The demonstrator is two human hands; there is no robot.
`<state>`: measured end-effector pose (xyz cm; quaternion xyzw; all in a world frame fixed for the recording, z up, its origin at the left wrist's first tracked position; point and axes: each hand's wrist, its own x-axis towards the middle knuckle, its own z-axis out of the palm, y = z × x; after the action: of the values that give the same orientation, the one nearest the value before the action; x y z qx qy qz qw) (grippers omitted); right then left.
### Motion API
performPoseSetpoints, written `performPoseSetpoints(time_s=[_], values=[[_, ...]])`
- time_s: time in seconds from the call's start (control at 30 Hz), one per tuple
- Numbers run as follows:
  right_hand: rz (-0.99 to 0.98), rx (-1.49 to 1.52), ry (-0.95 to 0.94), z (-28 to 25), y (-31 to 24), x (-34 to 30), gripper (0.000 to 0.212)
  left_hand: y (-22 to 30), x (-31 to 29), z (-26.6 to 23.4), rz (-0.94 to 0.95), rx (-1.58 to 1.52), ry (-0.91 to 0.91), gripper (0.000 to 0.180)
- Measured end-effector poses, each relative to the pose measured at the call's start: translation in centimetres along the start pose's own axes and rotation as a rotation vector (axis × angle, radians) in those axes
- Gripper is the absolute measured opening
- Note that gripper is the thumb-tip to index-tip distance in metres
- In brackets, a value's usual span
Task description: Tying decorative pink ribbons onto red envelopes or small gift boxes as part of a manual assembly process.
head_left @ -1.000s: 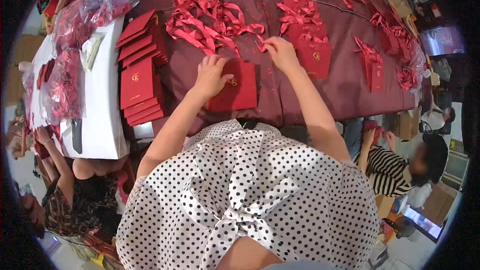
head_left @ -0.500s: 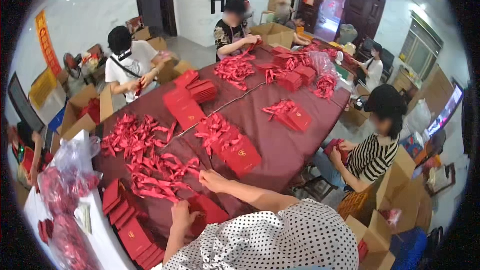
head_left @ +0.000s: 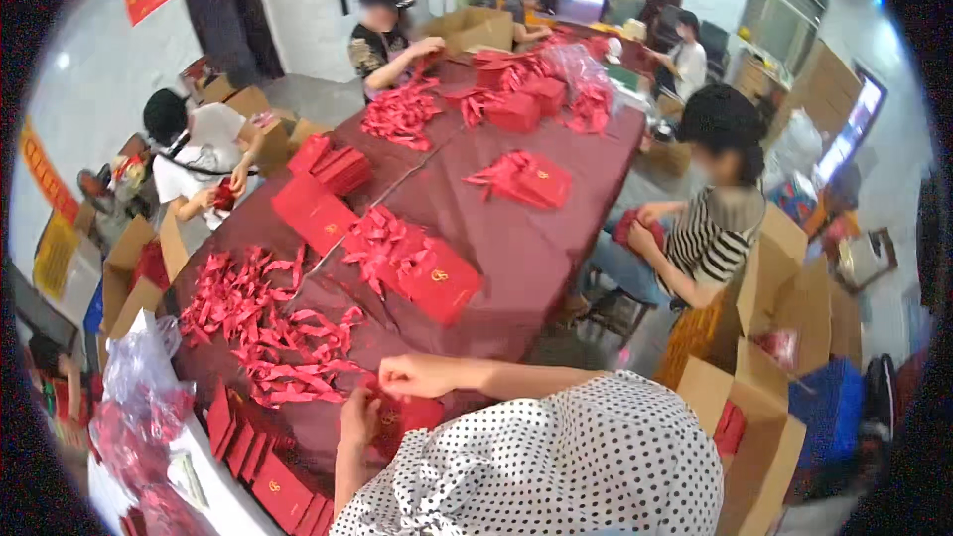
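Close to my body, a red paper bag point(head_left: 419, 415) rests at the table's near edge. My left hand point(head_left: 358, 419) is closed at its left side, fingers curled on the bag's edge. Just above the bag, my right hand point(head_left: 407, 377) has its fingers pinched together; whatever they hold is too small to make out. Both hands nearly touch. Beyond them lies a loose heap of red ribbons point(head_left: 288, 357). Left of my left hand stands a row of red bags point(head_left: 281, 488), and farther off is a stack of red bags with ribbon handles point(head_left: 437, 278).
A dark red cloth covers the table point(head_left: 516, 268). Clear plastic sacks point(head_left: 144, 407) of red items lie at the left. Co-workers sit or stand around the table, one in a striped shirt point(head_left: 710, 248) at right. Open cardboard boxes point(head_left: 754, 447) stand beside me.
My right hand has drawn in from the ribbon heap toward my left hand and the bag. The whole view has shifted. The striped-shirt co-worker still handles something red.
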<state>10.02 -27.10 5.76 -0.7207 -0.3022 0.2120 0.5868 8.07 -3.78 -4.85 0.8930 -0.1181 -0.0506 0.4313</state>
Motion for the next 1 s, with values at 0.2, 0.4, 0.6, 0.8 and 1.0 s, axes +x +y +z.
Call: performPoseSetpoints(time_s=[0.2, 0.4, 0.6, 0.8, 1.0], values=[[-0.069, -0.094, 0.154, 3.3, 1.2, 1.3, 0.014, 7.8, 0.0, -6.0, -0.252, -0.485, -0.116, 0.006], [-0.089, -0.062, 0.217, 3.4, 0.1, 2.2, 0.015, 8.4, 0.1, -7.5, -0.325, -0.821, -0.196, 0.003], [0.024, -0.199, 0.223, 4.3, 1.0, 1.3, 0.016, 5.3, -0.1, -4.4, -0.278, -0.791, -0.145, 0.004], [0.045, -0.087, 0.155, 4.3, 0.9, 1.7, 0.013, 9.7, 0.3, -7.3, -0.4, -0.641, -0.221, 0.008], [0.145, 0.101, 0.066, 3.6, -0.1, 1.4, 0.013, 6.1, -1.3, -4.7, -0.377, -0.851, -0.263, 0.006]])
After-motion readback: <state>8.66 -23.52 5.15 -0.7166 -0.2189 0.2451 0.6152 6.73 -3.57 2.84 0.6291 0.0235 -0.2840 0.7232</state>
